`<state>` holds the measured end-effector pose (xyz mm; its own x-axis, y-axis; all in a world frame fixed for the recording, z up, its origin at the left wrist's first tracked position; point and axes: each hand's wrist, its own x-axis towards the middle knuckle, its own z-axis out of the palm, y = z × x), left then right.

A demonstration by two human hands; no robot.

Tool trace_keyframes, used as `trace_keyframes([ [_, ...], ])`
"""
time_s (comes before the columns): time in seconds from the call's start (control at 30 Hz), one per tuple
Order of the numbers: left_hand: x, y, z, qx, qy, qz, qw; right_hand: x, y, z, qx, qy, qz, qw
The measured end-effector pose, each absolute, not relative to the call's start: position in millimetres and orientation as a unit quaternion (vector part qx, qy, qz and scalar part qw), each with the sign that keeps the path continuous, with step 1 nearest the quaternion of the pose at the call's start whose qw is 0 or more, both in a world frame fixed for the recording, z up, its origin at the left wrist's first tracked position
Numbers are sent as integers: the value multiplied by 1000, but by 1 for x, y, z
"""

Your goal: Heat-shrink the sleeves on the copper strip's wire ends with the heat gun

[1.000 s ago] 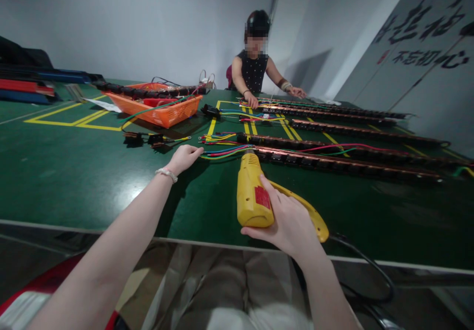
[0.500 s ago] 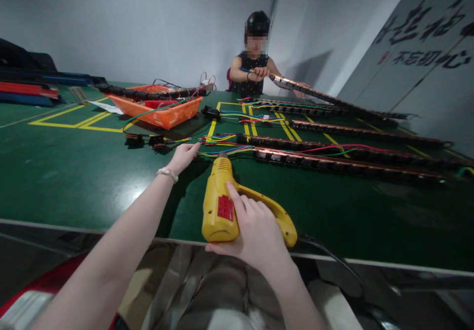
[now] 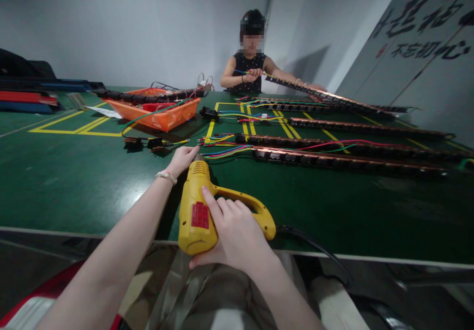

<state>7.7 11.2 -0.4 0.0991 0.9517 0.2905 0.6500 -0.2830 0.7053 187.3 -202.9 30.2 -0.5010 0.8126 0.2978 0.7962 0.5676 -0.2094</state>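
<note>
A yellow heat gun (image 3: 198, 206) with a red label lies under my right hand (image 3: 237, 231), whose fingers wrap round its body and handle. Its nozzle points away from me, close beside the fingertips of my left hand (image 3: 183, 159). My left hand pinches the ends of the coloured wires (image 3: 229, 152), which run right into the nearest dark strip with copper-coloured edges (image 3: 314, 161). Behind it lies another such strip (image 3: 296, 142) with its own wires. The exact wire ends between my left fingers are hidden.
An orange basket (image 3: 163, 117) holding dark strips stands at the back left of the green table (image 3: 92, 172). Across the table a person (image 3: 250, 73) holds a long strip (image 3: 326, 94). A black cord (image 3: 318, 243) trails over the front edge.
The heat gun and my right hand have moved left, bringing the nozzle near my left fingertips. My left hand keeps its pinch. The person opposite has lowered the long strip a little.
</note>
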Motion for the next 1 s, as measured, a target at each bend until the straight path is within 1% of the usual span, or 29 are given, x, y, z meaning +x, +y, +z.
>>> trace_keyframes([
  [0.3,4,8,-2,765,540,320,147,218,-198,36,-451,-871,46,187],
  [0.47,4,8,-2,764,549,308,142,243,-200,39,-476,-857,53,191],
  [0.7,4,10,-2,788,532,284,124,271,-198,36,-511,-838,7,190],
  [1.0,6,5,2,790,541,259,127,301,-195,29,-567,-797,-88,190],
])
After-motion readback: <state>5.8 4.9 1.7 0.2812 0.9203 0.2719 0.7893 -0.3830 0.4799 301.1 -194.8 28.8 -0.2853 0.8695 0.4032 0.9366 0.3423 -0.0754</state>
